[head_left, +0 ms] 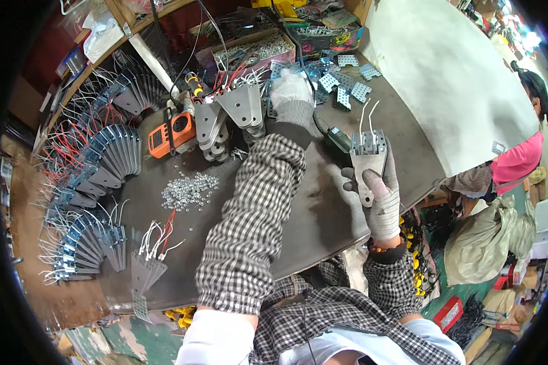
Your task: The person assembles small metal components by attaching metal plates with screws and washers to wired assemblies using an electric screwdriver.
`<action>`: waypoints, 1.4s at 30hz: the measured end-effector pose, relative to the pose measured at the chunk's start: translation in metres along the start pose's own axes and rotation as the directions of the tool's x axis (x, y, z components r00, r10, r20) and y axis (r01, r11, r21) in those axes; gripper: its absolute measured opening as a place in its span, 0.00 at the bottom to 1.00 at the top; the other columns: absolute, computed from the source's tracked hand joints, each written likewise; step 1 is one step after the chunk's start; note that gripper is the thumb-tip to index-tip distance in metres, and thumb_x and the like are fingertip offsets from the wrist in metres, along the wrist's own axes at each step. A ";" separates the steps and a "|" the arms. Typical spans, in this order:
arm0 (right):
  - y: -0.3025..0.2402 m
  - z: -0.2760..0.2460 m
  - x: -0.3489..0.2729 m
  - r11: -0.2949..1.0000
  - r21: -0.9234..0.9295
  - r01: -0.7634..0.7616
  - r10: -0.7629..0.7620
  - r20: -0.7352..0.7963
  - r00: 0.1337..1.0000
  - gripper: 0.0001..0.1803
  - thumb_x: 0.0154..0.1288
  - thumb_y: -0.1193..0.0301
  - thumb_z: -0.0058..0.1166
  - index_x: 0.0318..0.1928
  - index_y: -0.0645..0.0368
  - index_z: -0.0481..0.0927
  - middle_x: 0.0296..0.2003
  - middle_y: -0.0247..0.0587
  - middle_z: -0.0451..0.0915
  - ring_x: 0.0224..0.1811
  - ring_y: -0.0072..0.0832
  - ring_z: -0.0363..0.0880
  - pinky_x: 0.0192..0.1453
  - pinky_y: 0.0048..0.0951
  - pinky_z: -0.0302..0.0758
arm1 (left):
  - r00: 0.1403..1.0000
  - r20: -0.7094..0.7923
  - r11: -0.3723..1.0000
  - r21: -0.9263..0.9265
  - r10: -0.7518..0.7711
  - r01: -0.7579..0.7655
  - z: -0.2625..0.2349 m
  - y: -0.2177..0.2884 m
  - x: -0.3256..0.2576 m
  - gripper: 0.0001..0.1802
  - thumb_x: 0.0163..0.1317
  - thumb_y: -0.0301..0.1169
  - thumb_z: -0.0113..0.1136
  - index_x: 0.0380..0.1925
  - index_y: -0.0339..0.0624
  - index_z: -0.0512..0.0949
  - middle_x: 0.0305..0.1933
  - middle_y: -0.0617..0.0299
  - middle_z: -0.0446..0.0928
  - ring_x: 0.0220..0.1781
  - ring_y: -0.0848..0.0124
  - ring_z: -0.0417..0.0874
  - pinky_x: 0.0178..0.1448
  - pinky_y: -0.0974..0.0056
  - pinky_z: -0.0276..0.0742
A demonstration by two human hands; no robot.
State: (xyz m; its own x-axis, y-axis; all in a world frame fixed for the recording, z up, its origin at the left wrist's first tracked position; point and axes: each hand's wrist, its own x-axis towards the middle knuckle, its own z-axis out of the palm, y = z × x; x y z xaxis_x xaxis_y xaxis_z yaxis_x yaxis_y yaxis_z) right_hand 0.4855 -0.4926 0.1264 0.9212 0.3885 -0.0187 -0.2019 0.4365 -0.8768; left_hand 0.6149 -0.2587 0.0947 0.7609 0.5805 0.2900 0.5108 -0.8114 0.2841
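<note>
My right hand, in a pale work glove, grips a grey metal bracket. The bracket tapers toward a hole at its lower end, and two white wires stick up from the perforated plate at its top. My left hand, gloved too, reaches to the far side of the bench. Its back faces me and its fingers are hidden, so I cannot see what they hold. Beside it on the right lie several small perforated metal plates. Just left of it stands a stack of grey brackets with wires on top.
An orange meter and a heap of small clear pieces lie left of my left arm. Rows of wired brackets line the left side. A box of small metal parts stands behind. A large white sheet covers the right.
</note>
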 end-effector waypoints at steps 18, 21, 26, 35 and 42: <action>0.047 0.095 -0.040 0.908 -0.005 -0.419 0.359 0.523 0.773 0.43 0.62 0.75 0.52 0.75 0.58 0.48 0.61 0.46 0.69 0.50 0.30 0.77 0.49 0.29 0.78 | 0.994 -0.113 0.746 -0.661 -0.004 -0.073 -0.142 -0.136 -0.219 0.05 0.64 0.21 0.56 0.38 0.32 0.73 0.35 0.55 0.72 0.35 0.65 0.75 0.41 0.65 0.73; 0.047 0.103 -0.045 0.912 -0.038 -0.409 0.370 0.508 0.778 0.42 0.62 0.75 0.51 0.75 0.58 0.48 0.63 0.44 0.68 0.53 0.28 0.76 0.51 0.28 0.77 | 0.997 -0.062 0.688 -0.725 -0.045 -0.014 -0.142 -0.150 -0.225 0.05 0.63 0.20 0.56 0.38 0.32 0.73 0.34 0.55 0.71 0.36 0.66 0.75 0.42 0.68 0.72; 0.049 0.108 -0.043 0.943 -0.217 -0.252 0.331 0.542 0.772 0.43 0.62 0.74 0.52 0.75 0.58 0.48 0.63 0.44 0.68 0.51 0.31 0.78 0.49 0.29 0.78 | 0.997 -0.061 0.741 -0.672 -0.042 -0.009 -0.142 -0.167 -0.229 0.06 0.62 0.19 0.57 0.38 0.31 0.73 0.35 0.55 0.71 0.37 0.67 0.75 0.43 0.68 0.72; 0.050 0.109 -0.047 0.872 -0.182 -0.455 0.477 0.530 0.702 0.41 0.63 0.73 0.51 0.75 0.59 0.49 0.61 0.49 0.69 0.53 0.30 0.77 0.54 0.25 0.74 | 0.960 -0.279 0.804 -0.571 -0.002 -0.164 -0.118 -0.178 -0.229 0.10 0.60 0.19 0.59 0.42 0.32 0.76 0.41 0.56 0.74 0.41 0.67 0.77 0.46 0.67 0.74; 0.130 0.100 -0.068 0.658 -0.643 0.393 -0.017 0.509 0.861 0.40 0.56 0.82 0.52 0.71 0.61 0.57 0.59 0.61 0.70 0.59 0.53 0.71 0.65 0.38 0.68 | 0.942 0.091 0.170 -0.974 -0.324 0.152 -0.079 -0.172 -0.234 0.04 0.65 0.22 0.57 0.39 0.38 0.76 0.32 0.68 0.76 0.28 0.83 0.71 0.35 0.74 0.71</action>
State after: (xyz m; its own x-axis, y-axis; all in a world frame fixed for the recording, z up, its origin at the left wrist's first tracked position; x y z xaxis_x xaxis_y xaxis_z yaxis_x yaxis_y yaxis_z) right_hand 0.3633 -0.3808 0.0618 0.6272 0.7399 0.2432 0.4428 -0.0819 -0.8929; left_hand 0.3173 -0.2501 0.0501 0.5871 0.8036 0.0981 -0.1868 0.0166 0.9823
